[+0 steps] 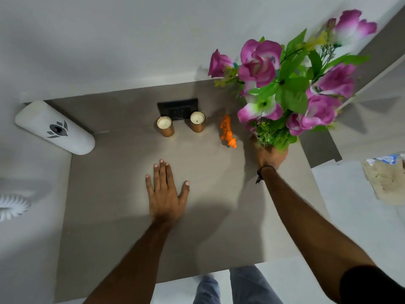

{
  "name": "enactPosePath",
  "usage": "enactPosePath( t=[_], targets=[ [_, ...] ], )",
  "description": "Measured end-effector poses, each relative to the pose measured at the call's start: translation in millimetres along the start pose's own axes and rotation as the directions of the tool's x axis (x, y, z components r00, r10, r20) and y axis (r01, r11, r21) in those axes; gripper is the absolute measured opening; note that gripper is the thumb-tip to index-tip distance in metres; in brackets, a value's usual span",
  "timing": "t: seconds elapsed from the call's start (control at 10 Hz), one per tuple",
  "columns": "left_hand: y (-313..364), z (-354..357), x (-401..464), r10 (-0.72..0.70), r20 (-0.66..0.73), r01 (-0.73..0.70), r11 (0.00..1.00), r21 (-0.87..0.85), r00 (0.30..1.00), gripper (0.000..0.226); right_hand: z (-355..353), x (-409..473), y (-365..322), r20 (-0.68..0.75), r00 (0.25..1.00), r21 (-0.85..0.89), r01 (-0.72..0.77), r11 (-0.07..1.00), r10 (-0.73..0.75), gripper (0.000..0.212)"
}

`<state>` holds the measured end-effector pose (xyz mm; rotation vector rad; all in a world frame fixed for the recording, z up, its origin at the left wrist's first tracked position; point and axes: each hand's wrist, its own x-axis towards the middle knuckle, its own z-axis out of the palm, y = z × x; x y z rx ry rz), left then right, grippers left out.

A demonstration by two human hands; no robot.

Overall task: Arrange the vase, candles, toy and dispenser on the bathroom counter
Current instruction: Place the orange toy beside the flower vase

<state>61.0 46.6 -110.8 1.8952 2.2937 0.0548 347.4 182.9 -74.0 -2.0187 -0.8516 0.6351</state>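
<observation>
My right hand [270,156] grips the vase at the right side of the grey counter [131,238]; the vase body is hidden under its purple flowers and green leaves [287,84]. An orange toy tiger [228,131] lies just left of the vase. Two copper-coloured candles [166,126] [197,121] stand near the back wall, side by side. A white dispenser [54,127] sits at the far left, tilted in view, with a dark emblem on it. My left hand [166,191] rests flat on the counter's middle, fingers spread, holding nothing.
A black wall socket [177,108] sits behind the candles. A white round fixture [12,206] shows at the left edge. To the right, a lower white surface carries a beige cloth-like item [385,181]. The counter's front edge is near my legs.
</observation>
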Motion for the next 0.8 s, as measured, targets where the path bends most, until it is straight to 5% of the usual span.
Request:
enactPosePath(
  t=[0.1,0.2,0.5,0.7,0.8],
  targets=[
    [4,2,0,0.0,-0.026,0.0,1.0,0.004,1.0,0.088,-5,23,3,-0.062,0.996,-0.013,0.06,0.998,-0.06,0.027],
    [-1,0,-3,-0.008,-0.053,0.008,1.0,-0.006,0.999,0.087,-10,37,-6,-0.047,0.998,-0.035,0.038,0.999,-0.039,0.061],
    [2,1,-1,-0.009,-0.046,0.009,1.0,-0.009,0.999,0.088,-15,63,-8,-0.042,0.993,-0.112,0.103,0.988,-0.108,0.064],
    [1,-10,-3,0.003,0.01,-0.003,1.0,0.018,1.0,0.089,-53,19,-5,0.037,0.999,-0.195,0.039,0.98,-0.032,0.089],
    [2,-46,13,0.032,-0.079,-0.03,0.999,0.028,0.996,0.083,-86,-31,-2,0.056,0.998,-0.108,0.048,0.993,-0.042,0.053]
  ],
)
